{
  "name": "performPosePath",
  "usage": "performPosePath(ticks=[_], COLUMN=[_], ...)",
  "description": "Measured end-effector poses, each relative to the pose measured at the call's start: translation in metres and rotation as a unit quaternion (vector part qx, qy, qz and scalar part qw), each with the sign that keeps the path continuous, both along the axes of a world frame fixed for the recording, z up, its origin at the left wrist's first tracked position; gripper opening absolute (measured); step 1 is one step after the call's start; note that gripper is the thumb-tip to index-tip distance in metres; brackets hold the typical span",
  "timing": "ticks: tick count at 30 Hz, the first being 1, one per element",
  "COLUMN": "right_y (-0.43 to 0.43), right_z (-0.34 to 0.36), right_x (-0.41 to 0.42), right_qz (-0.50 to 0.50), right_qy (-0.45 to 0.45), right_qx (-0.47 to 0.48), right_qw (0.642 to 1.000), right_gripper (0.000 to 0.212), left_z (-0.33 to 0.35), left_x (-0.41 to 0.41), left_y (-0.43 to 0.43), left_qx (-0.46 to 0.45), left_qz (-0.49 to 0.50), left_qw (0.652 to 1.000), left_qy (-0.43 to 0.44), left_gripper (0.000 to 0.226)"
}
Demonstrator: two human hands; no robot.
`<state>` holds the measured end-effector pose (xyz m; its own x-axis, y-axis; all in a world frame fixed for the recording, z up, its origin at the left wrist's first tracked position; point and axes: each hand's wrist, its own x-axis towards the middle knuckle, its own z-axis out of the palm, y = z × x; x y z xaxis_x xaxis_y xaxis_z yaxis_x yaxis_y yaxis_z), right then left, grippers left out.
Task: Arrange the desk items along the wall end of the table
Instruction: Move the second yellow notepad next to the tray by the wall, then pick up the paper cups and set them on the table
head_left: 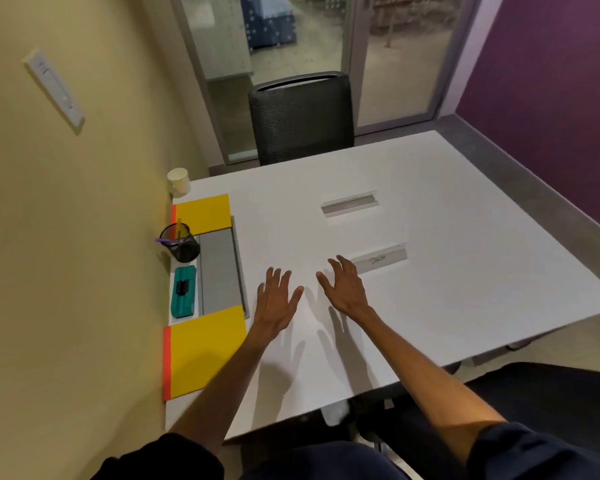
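Your left hand [276,299] and right hand [343,289] are over the white table [447,237], fingers spread and holding nothing, while from nine to eleven o'clock along the wall lie a yellow folder [205,351], a teal eraser [183,292], a grey pad [220,271], a mesh pen cup [182,242], a second yellow folder [203,213] and a paper cup [179,181].
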<state>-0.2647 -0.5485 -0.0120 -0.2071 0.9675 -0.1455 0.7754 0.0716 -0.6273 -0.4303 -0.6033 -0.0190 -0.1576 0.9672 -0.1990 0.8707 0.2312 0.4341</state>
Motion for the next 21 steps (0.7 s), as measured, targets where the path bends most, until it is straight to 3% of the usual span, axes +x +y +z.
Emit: performPosePath(ticks=[12,21], right_y=[-0.028,-0.059], right_z=[0.013,0.042], right_x=[0.067,0.139], right_qz=[-0.152,-0.296], right_qy=[-0.03,-0.024], right_qx=[0.031,0.077], right_qw=[0.987,0.952], right_gripper=[0.06,0.059], left_z=[0.004,0.03], left_x=[0.047,0.116], left_y=[0.019,0.018], left_qx=[0.009,0.025], left_qz=[-0.14,-0.259], left_qw=[0.989,0.964], left_qy=[-0.046,-0.056], left_gripper=[0.059,0.062])
